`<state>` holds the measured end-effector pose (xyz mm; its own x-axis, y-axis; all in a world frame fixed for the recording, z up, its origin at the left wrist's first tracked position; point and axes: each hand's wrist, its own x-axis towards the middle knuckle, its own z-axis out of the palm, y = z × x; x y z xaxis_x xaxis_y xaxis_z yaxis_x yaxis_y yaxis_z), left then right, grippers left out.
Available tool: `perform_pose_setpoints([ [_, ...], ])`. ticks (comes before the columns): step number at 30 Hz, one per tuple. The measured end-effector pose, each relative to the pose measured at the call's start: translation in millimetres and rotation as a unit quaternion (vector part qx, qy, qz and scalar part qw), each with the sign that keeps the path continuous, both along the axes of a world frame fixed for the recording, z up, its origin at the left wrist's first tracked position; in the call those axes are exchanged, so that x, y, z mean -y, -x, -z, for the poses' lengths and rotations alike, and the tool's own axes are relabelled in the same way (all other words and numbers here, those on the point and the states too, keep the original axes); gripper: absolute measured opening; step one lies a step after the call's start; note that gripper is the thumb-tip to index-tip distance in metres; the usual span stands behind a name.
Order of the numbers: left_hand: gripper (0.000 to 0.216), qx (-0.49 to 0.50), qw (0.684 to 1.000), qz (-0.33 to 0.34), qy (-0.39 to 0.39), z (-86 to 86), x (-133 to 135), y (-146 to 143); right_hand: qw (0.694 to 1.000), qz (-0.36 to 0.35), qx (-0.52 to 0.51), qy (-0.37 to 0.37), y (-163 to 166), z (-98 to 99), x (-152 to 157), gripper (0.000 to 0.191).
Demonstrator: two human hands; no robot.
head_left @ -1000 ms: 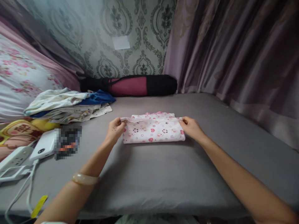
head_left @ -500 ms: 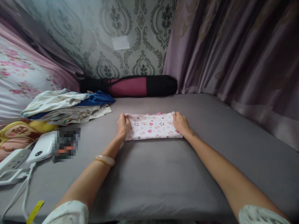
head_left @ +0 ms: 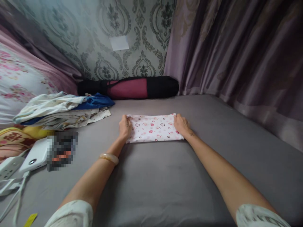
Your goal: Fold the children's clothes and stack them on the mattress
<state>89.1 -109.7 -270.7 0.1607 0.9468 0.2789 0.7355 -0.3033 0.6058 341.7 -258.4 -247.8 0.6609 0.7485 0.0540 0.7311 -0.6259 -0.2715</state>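
A white cloth [head_left: 155,128] printed with pink hearts and small flowers lies folded into a wide rectangle on the grey bed sheet [head_left: 151,176]. My left hand [head_left: 125,126] is closed on its far left corner, with a pale bangle on that wrist. Its far right corner is gripped by my right hand [head_left: 182,125], the fingers curled in. The fingertips of both hands are partly hidden behind the fabric, so I cannot tell what layers they pinch.
Left of the cloth lies a pile of clothes [head_left: 61,108]. Nearer me are a white power bank [head_left: 36,156], a power strip [head_left: 10,167], cables and a blurred-out item [head_left: 62,151]. A black and maroon bag [head_left: 127,88] lies along the wall; a curtain [head_left: 227,56] hangs right.
Pink fabric that showed behind the cloth's far edge is now out of sight. Both hands keep their hold on the corners. The view has shifted slightly.
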Motion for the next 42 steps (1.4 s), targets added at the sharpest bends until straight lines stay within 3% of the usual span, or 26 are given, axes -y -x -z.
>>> perform_pose_setpoints([
  [7, 0.020, -0.077, 0.996, -0.035, 0.036, 0.5, 1.0, -4.0, 0.998, 0.041, -0.031, 0.022, -2.1, 6.0, -7.8, 0.040],
  [14, 0.023, -0.072, 0.995, -0.030, 0.060, 0.9, -3.6, -0.1, 0.997, 0.047, -0.066, 0.008, -10.9, 6.7, -10.3, 0.043],
  [17, 0.030, -0.087, 0.996, -0.014, 0.006, -5.6, 3.9, 5.1, 0.993, 0.036, -0.111, 0.002, -21.9, 6.6, -8.6, 0.052],
  [20, 0.032, -0.143, 0.987, 0.041, -0.064, -15.7, 24.3, 3.3, 0.990, 0.021, -0.139, -0.011, -26.1, 8.3, -6.0, 0.056],
  [24, 0.029, -0.200, 0.951, 0.230, -0.050, -21.7, 61.8, -15.8, 0.996, 0.018, -0.087, -0.009, -16.9, 10.2, -5.9, 0.041],
  [27, 0.036, -0.225, 0.919, 0.318, -0.059, -18.2, 84.8, -34.8, 0.999, 0.019, -0.042, -0.009, -9.5, 8.6, -9.0, 0.036],
  [36, 0.062, -0.286, 0.917, 0.276, -0.023, 7.1, 94.3, -54.5, 0.999, 0.024, 0.001, -0.021, -8.0, 15.5, -11.0, 0.033],
  [42, 0.060, -0.283, 0.913, 0.294, 0.008, -3.7, 89.8, -50.9, 1.000, 0.024, -0.013, -0.014, -6.8, 8.4, -6.2, 0.036],
])
